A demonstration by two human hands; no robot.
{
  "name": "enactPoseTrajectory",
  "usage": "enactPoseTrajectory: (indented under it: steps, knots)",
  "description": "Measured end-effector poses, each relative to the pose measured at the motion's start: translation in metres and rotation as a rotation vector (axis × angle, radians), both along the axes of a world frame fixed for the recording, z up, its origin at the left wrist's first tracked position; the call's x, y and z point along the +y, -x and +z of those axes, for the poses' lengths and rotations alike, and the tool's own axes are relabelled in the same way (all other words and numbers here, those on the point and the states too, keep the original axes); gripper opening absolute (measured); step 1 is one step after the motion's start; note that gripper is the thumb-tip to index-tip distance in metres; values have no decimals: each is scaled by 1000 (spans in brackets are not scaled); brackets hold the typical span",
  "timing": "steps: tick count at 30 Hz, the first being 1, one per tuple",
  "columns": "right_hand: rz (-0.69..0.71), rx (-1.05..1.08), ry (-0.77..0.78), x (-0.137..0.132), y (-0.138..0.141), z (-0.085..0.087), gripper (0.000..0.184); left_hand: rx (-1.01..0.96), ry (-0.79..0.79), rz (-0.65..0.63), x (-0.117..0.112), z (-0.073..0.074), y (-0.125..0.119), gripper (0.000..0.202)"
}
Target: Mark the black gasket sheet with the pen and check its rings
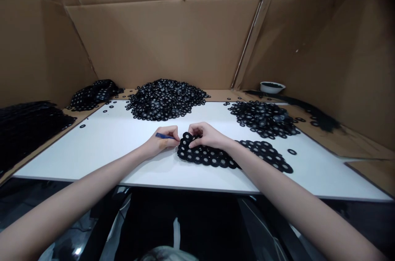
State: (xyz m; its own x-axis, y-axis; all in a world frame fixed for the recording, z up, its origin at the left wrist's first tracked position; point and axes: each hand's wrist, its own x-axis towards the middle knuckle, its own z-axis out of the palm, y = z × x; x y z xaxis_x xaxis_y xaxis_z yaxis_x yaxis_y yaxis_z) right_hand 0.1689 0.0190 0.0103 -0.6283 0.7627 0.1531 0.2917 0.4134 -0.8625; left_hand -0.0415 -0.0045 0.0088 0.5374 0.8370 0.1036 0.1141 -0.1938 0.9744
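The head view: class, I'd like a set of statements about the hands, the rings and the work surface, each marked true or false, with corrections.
1. The left hand holds a slim blue tool. True.
2. The right hand is apart from the strip of joined black rings. False: it grips the strip's end near the left hand.
3. The board is white. True.
4. The white bowl stands between the two hands. False: the bowl is at the far right, beyond the board.
5. The larger loose heap lies left of the smaller loose heap. True.
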Motion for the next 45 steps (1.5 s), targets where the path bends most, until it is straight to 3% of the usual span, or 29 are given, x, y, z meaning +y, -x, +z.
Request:
enactPoseTrajectory:
  steps: [10,25,33,38,45]
  knots:
    - [3,56,13,0,1,-1,34,55,-36,21,-1,3,0,12]
    - [29,23,68,-2,1,2,30,-17,26,-29,0,0,0,11]
    - [48,60,-51,-9,3,5,25,-27,3,-41,1,1,2,9]
    - [-84,-22,-182,-9,10,-4,15,-46,84,-68,2,0,2,11]
    - [-87,-54,-261,-8,16,-11,5,-23,-84,106,2,1,3,5]
